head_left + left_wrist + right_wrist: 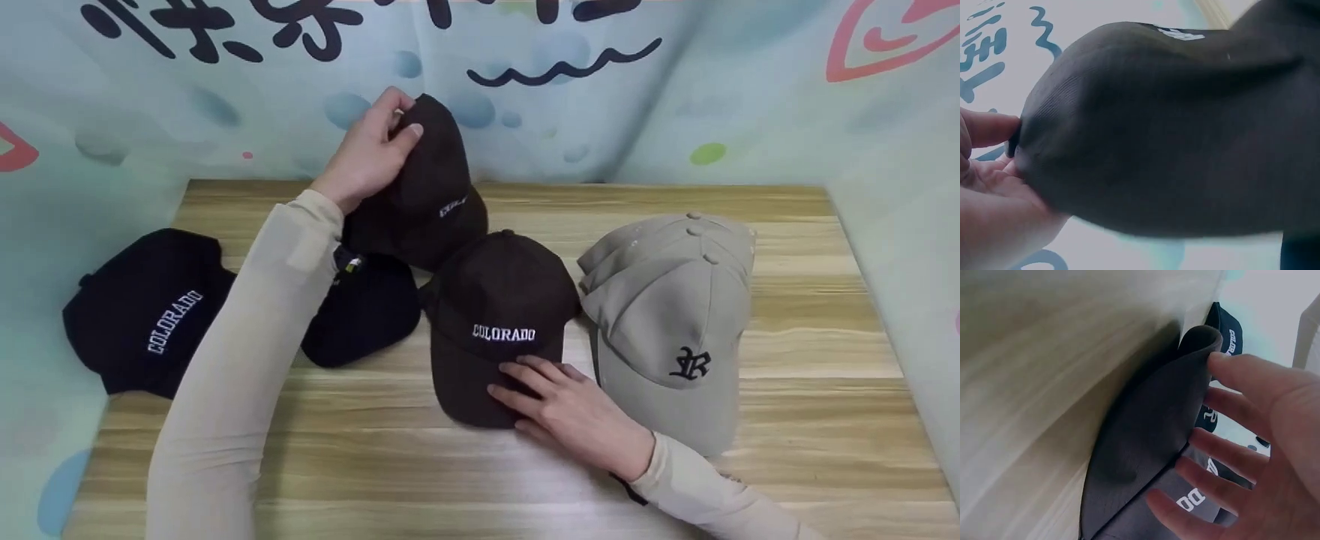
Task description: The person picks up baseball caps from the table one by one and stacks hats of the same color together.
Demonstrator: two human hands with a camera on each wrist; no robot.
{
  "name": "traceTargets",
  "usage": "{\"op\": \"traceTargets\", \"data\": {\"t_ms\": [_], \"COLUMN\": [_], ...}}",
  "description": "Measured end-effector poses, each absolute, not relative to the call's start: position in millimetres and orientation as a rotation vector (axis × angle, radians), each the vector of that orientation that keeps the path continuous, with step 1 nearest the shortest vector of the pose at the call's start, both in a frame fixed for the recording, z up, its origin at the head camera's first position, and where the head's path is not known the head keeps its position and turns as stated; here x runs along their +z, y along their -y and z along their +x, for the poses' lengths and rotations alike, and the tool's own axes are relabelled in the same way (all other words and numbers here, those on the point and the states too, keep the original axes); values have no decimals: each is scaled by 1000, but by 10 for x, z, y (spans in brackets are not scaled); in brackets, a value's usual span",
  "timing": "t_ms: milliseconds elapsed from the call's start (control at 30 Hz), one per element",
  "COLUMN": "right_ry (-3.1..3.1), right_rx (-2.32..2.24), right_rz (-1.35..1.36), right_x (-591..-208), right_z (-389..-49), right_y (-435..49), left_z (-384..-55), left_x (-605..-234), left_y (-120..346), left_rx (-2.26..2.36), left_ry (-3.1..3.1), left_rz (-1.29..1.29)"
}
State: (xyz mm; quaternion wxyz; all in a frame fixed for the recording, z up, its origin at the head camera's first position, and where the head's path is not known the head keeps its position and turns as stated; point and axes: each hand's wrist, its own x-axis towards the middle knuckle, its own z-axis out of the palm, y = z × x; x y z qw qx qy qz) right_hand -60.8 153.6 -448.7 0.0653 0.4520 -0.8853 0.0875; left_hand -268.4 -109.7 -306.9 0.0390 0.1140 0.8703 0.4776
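Note:
My left hand (pixel 371 154) pinches the top of a dark brown baseball cap (pixel 435 161) between thumb and fingers, lifting it tilted near the backdrop. In the left wrist view the thumb presses at the tip of the cap's crown (pixel 1129 129). A second dark brown cap (pixel 502 285), lettered COLORADO in white, lies with its brim toward the front. Over that brim (pixel 1145 416) rests my right hand (pixel 574 412), its fingers spread and fairly straight, fingertips at the brim's surface and edge. Part of the lifted cap's lettering is turned away.
Beige caps (pixel 675 315) lie nested in a stack at the right, the front one bearing a black emblem. At the left sits a navy COLORADO cap (pixel 150 307), partly behind my left sleeve. Another navy cap (pixel 367 307) lies beneath the lifted one. A printed cloth (pixel 525 127) surrounds the wooden table (pixel 825 360).

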Motion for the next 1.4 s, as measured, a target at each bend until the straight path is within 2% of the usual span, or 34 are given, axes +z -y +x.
{"op": "traceTargets", "data": {"t_ms": [300,767,1067,1400], "right_ry": [2734,2718,2651,2555], "right_rx": [327,402,558,645], "right_rz": [1378,1328,1213,1167], "right_x": [-4466,-4389,-4219,-4132], "right_z": [-805,-975,-1021,-976], "right_y": [-1584,-1740,-2062,-2207], "left_z": [-2586,-2326,-2151,-2046], "left_x": [-2920,-2464,-2524,-2601], "left_y": [1222,1461,1455,1270], "left_rx": [1358,1414,1341,1281], "left_ry": [-2770,-2778,-2641,-2426], "left_rz": [487,700,1120,1398]}}
